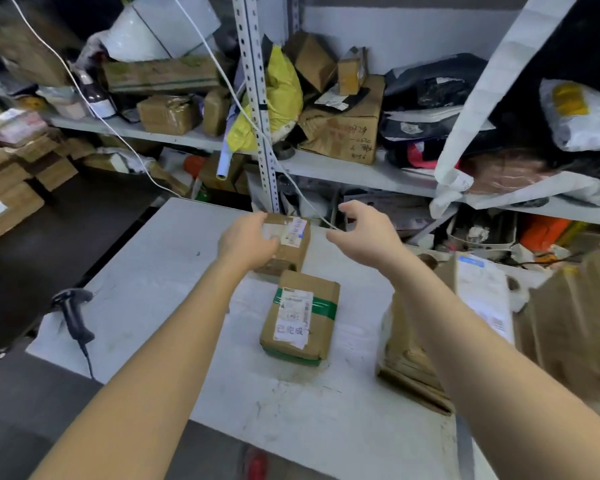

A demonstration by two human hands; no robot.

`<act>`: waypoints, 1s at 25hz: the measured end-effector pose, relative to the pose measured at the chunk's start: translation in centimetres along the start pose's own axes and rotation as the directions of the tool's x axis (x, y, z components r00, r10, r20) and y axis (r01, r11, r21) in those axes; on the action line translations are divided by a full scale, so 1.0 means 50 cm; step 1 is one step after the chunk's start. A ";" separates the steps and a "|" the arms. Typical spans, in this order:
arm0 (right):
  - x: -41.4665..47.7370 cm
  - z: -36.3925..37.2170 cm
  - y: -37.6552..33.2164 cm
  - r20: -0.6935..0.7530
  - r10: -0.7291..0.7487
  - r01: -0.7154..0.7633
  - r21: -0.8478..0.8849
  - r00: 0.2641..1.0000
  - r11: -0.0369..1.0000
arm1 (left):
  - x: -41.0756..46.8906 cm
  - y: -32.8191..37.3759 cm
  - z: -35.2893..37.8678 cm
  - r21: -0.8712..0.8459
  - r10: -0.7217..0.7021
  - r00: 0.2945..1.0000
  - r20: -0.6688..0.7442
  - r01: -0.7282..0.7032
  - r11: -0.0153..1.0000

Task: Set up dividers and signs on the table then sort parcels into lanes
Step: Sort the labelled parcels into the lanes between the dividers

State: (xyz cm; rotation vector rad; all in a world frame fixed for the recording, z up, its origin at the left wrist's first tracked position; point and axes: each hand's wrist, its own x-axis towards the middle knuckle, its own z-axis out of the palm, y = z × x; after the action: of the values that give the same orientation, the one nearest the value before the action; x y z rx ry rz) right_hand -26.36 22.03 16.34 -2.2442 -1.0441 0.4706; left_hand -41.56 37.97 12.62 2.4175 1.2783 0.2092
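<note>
Cluttered stockroom, head view: steel shelving (257,98) from 10 to 2 o'clock, crammed with cartons and poly mailers. Below it, scuffed grey table (146,278) filling centre frame. No dividers or signs in sight; lanes judged not yet laid out.

At 12 o'clock, near the table's far edge: small brown parcel (290,247), white labels on top. Left hand (248,242) clamped over its left end, fingers curled across the top face. Right hand (364,230) at 1 o'clock, just beside the parcel but apart from it, fingers spread and loosely bent, holding nothing.

Dead centre: green-taped parcel (302,320) flat on the table, far corner just beside the held one; touching or not, cannot tell. At 9 o'clock, barcode scanner (73,310) at the table's left edge. White cable (312,209) draped from the shelving to the far edge, behind the right hand.

Risks, as judged: grip on one end only, so prone to tip or twist out on lifting. Cable near enough to snag fingers or a parcel corner. Dragged rather than lifted, apt to shove the green-taped parcel. Sorting without lane markers: misplacement, rework.
</note>
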 end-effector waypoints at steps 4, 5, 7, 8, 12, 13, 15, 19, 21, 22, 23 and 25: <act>0.156 0.170 -0.045 0.102 0.116 -0.116 -0.015 0.988 0.993 | 0.153 -0.164 0.048 -0.018 -0.015 0.990 0.141 0.018 1.000; 0.191 0.212 -0.048 0.129 0.155 -0.154 -0.014 0.980 0.988 | 0.188 -0.196 0.069 -0.068 -0.009 0.982 0.187 0.022 0.997; 0.256 0.289 -0.042 0.166 0.243 -0.242 -0.027 0.956 0.970 | 0.249 -0.246 0.115 -0.154 0.010 0.960 0.280 0.035 0.987; 0.283 0.322 -0.035 0.174 0.295 -0.295 -0.024 0.940 0.955 | 0.274 -0.263 0.135 -0.200 0.010 0.946 0.325 0.058 0.978; 0.345 0.416 0.005 0.212 0.560 -0.594 0.161 0.801 0.788 | 0.338 -0.299 0.217 -0.351 0.039 0.853 0.520 0.172 0.920; 0.355 0.435 0.017 0.227 0.592 -0.633 0.219 0.773 0.743 | 0.352 -0.300 0.231 -0.384 0.033 0.842 0.539 0.211 0.899; 0.366 0.465 0.049 0.219 0.603 -0.641 0.305 0.767 0.705 | 0.371 -0.295 0.253 -0.437 0.011 0.846 0.534 0.265 0.859; 0.367 0.466 0.052 0.184 0.579 -0.599 0.392 0.794 0.698 | 0.383 -0.283 0.259 -0.445 0.015 0.895 0.447 0.208 0.871; 0.370 0.436 0.038 0.175 0.554 -0.568 0.440 0.814 0.695 | 0.384 -0.264 0.238 -0.452 0.040 0.920 0.391 0.154 0.879; 0.368 0.413 0.032 0.169 0.537 -0.548 0.462 0.827 0.698 | 0.384 -0.247 0.223 -0.458 0.060 0.933 0.354 0.117 0.881; 0.366 0.393 0.029 0.154 0.529 -0.532 0.474 0.835 0.702 | 0.382 -0.228 0.207 -0.462 0.077 0.945 0.316 0.082 0.883; 0.345 0.345 0.018 0.110 0.499 -0.482 0.501 0.859 0.719 | 0.366 -0.184 0.169 -0.472 0.103 0.962 0.255 0.031 0.881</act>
State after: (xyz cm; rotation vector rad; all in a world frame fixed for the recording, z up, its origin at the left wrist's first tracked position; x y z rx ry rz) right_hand -24.42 41.55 1.75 -1.9909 -0.2182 0.8258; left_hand -35.46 55.30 0.21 1.9674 0.9274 0.1669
